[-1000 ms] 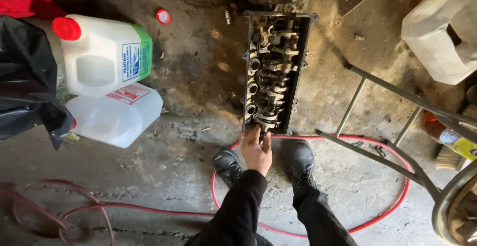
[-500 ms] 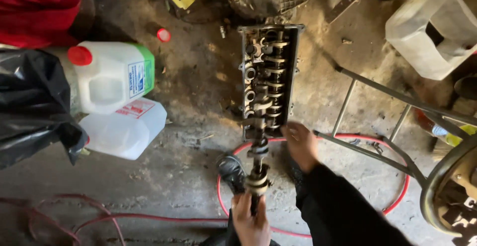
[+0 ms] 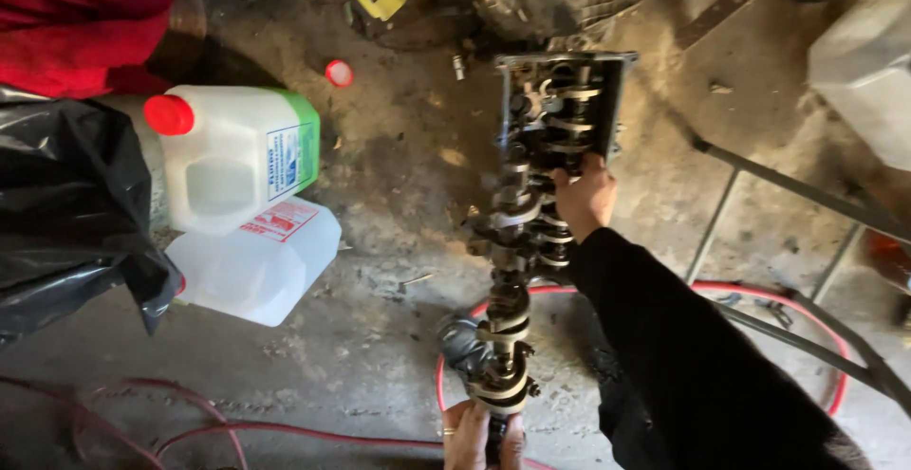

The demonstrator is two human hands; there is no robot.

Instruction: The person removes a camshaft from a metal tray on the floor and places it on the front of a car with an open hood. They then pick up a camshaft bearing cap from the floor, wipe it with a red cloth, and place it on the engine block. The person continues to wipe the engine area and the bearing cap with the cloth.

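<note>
A grimy metal cylinder head [image 3: 607,81] lies on the dirty concrete floor. A long camshaft [image 3: 508,280] sticks out of its left side toward me, tilted up off the floor. My left hand [image 3: 470,437], with a ring on one finger, grips the shaft's near end at the bottom edge of the view. My right hand [image 3: 584,195], in a black sleeve, is closed over the parts at the head's near end, right beside the shaft. A black shoe [image 3: 460,347] shows under the shaft.
Two white plastic jugs stand left: one upright with a red cap [image 3: 237,152], one lying down [image 3: 256,261]. A black plastic bag [image 3: 66,204] lies far left, a red hose [image 3: 759,294] loops on the floor, a metal frame [image 3: 788,185] stands right, a loose red cap [image 3: 339,73] behind.
The camshaft has come out of the head toward me, held at its near end by my left hand. My right hand has moved onto the head's near end.
</note>
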